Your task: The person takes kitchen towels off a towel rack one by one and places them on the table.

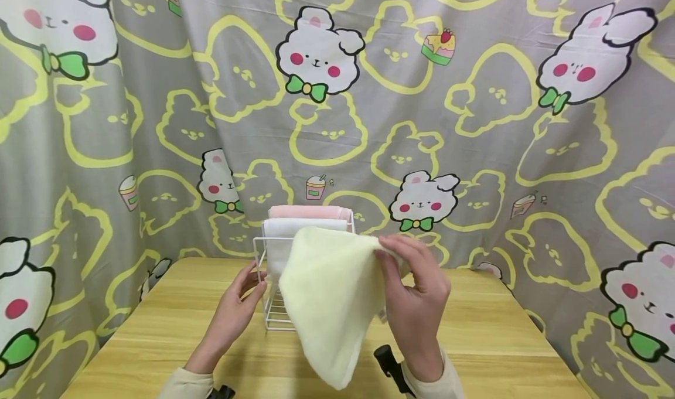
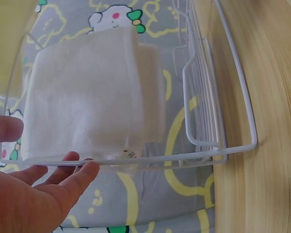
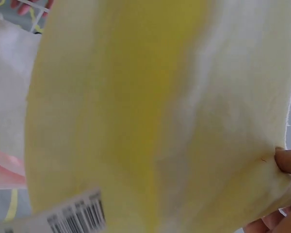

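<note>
A pale yellow towel hangs unfolded from my right hand, which pinches its upper right corner between thumb and fingers. In the right wrist view the towel fills most of the picture, with a barcode label near the bottom. My left hand holds the left side of a white wire rack, its fingertips at the wire and its thumb by the front upright. Inside the rack stand a folded white towel and, behind it, a folded pink towel. The yellow towel hides much of the rack's front.
The rack stands on a light wooden table. Behind and on both sides of the table hangs a grey curtain with rabbit prints. Black straps with camera mounts sit at the wrists.
</note>
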Demonstrator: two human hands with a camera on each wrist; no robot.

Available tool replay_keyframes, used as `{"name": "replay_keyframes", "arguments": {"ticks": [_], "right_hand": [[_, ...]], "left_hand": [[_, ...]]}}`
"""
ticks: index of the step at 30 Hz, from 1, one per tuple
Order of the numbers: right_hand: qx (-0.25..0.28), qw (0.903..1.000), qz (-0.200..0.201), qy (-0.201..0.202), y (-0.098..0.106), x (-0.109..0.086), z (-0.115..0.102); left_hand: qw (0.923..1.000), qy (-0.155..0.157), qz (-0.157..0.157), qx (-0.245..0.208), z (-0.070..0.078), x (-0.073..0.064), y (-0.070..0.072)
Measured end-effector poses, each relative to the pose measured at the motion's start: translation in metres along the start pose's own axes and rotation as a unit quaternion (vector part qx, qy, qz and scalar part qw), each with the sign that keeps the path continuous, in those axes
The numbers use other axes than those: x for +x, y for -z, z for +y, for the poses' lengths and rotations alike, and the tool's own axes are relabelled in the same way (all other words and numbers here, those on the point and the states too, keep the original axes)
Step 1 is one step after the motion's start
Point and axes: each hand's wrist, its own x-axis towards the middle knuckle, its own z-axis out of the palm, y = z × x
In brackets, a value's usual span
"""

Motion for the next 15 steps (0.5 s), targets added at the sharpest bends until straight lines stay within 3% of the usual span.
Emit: {"name": "replay_keyframes", "arguments": {"ticks": [15], "right_hand": [[0.004,0.9967,-0.072,0.037,0.002,-0.038,-0.003]], "left_hand": [[1.0000,0.001,0.001,-0.002,0.000,0.000,0.000]]}}
